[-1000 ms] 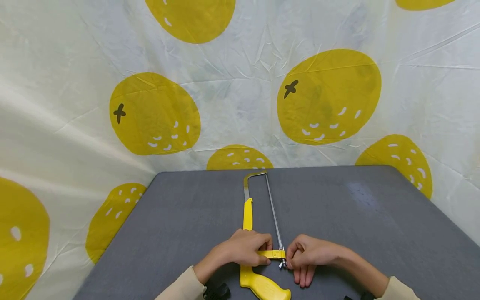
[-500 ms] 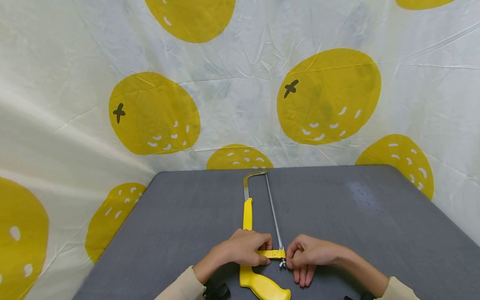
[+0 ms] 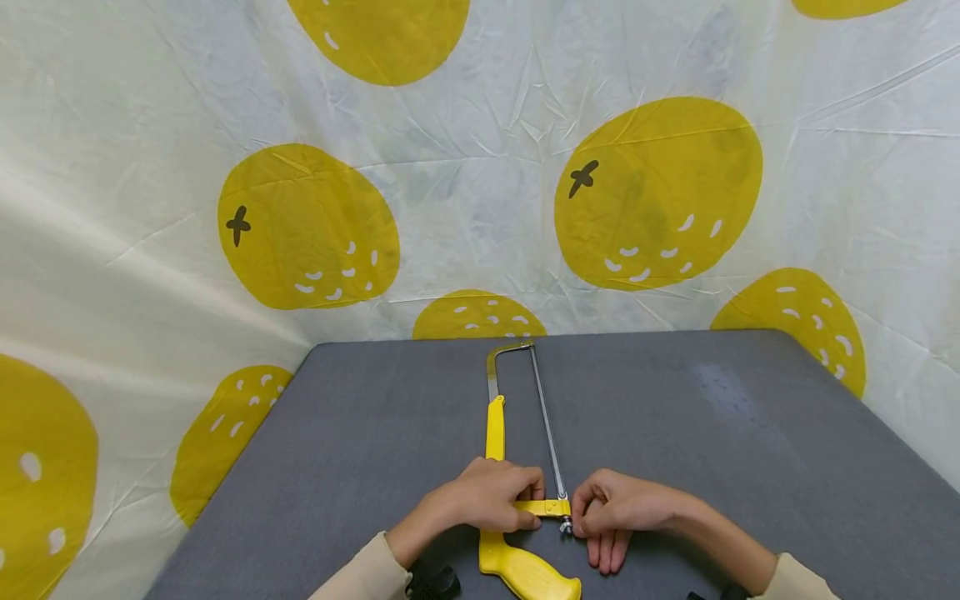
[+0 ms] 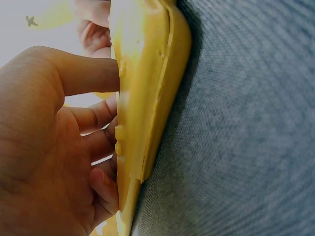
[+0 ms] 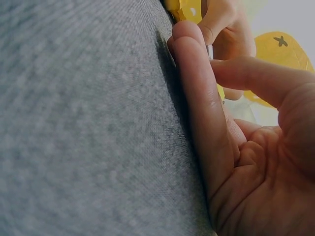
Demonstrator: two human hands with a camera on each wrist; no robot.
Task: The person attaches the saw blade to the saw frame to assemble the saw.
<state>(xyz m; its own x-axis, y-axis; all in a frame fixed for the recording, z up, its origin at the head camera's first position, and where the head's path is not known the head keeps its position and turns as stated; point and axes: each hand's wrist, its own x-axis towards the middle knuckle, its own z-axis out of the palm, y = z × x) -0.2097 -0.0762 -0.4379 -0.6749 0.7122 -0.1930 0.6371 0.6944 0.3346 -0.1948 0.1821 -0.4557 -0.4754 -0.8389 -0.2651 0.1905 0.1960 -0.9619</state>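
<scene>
A hacksaw with a yellow frame (image 3: 496, 429) and a yellow handle (image 3: 534, 575) lies flat on the grey table. Its thin blade (image 3: 549, 425) runs along the right side, away from me. My left hand (image 3: 491, 496) grips the frame where the yellow crosspiece (image 3: 546, 507) branches off; the left wrist view shows thumb and fingers against the yellow frame (image 4: 147, 88). At the blade's near end sits a small metal wing nut (image 3: 566, 527). My right hand (image 3: 622, 510) pinches at it with curled thumb and index finger, the other fingers (image 5: 202, 108) resting along the table.
The grey cloth-covered table (image 3: 375, 417) spreads out around the saw. Behind and to the left hangs a white curtain (image 3: 472, 208) printed with yellow fruit. A black wrist strap (image 3: 433, 582) shows at the left sleeve.
The wing nut's wings stand at a slightly different angle, having turned a little. Both hands and the hacksaw frame stay in nearly the same place.
</scene>
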